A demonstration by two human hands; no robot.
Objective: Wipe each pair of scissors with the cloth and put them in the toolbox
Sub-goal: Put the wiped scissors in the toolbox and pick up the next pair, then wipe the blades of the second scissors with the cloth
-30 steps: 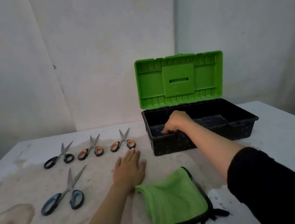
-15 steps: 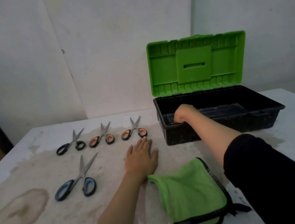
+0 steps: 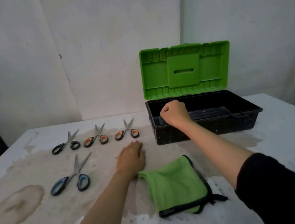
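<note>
Right grip (image 3: 175,112) fisted above the open toolbox (image 3: 213,127), left grip (image 3: 131,158) flat on the surface (image 3: 283,138).
The fist holds nothing visible. The cloth (image 3: 176,183) lies just right of the left grip's wrist, the nearest scissors (image 3: 127,130) just beyond its fingertips. The toolbox's dark inside is hard to read.

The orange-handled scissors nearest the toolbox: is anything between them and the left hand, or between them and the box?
Nothing visible. Only bare table separates the left hand from the orange-handled scissors, and bare table again lies between them and the open toolbox. The right hand, a fist, is over the box's left end.
</note>
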